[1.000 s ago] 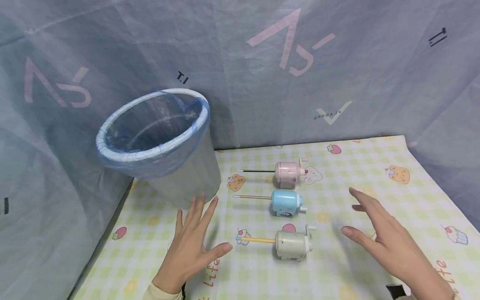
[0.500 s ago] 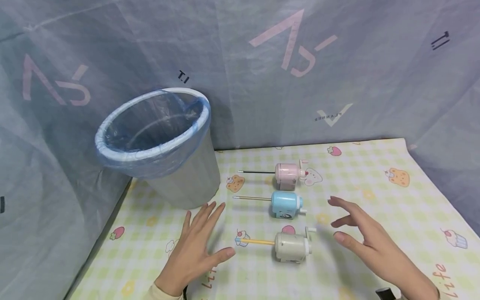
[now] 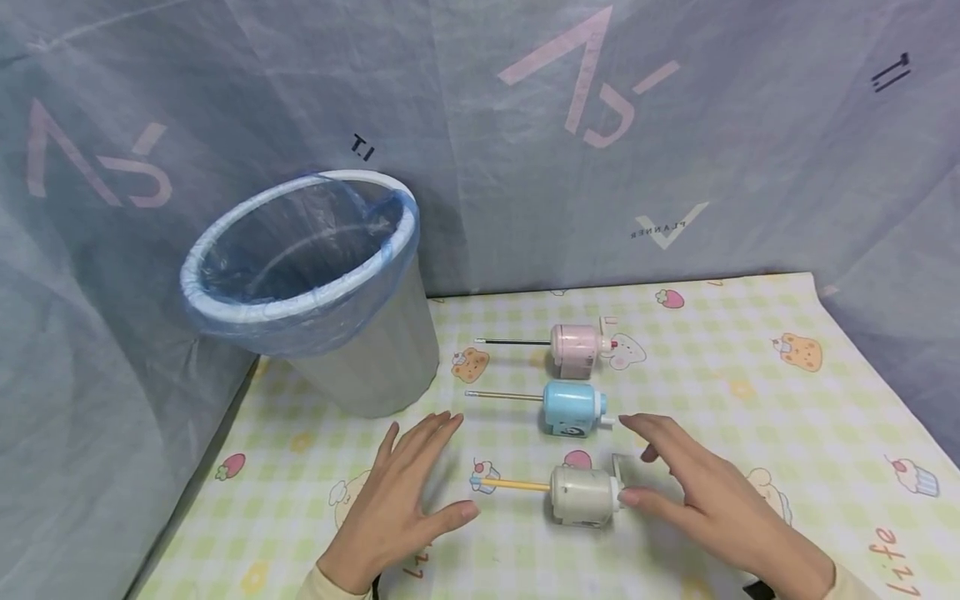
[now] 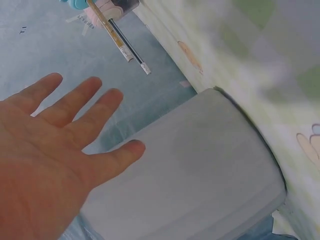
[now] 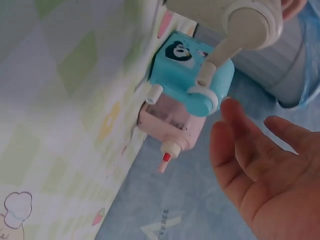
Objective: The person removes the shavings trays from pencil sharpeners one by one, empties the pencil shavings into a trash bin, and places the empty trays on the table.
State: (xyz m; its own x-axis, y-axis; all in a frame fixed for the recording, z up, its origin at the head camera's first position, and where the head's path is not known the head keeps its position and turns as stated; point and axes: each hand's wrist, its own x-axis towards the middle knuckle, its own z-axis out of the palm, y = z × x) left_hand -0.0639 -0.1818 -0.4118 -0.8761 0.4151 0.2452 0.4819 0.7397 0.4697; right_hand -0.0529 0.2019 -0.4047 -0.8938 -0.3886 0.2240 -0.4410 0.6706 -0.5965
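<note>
Grey sharpener, round-bodied, yellow pencil toward nine o'clock; right hand at three, left hand beyond the pencil at nine, both loose, grasping nothing.

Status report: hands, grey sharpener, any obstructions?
Right hand empty, close to grey sharpener. Yellow pencil sticking from it. Left hand empty. Nothing visibly blocking right hand.

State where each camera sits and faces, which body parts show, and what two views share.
Head: worn there, facing forward and down at three sharpeners; left grip, right grip and sleeves show.
Left wrist: worn there, facing the bin and pencil ends; left grip shows.
Right wrist: worn there, facing the sharpeners' cranks; right grip shows, plus apparent skin, upper right.
Both wrist views share the blue sharpener, pink sharpener and bin.
</note>
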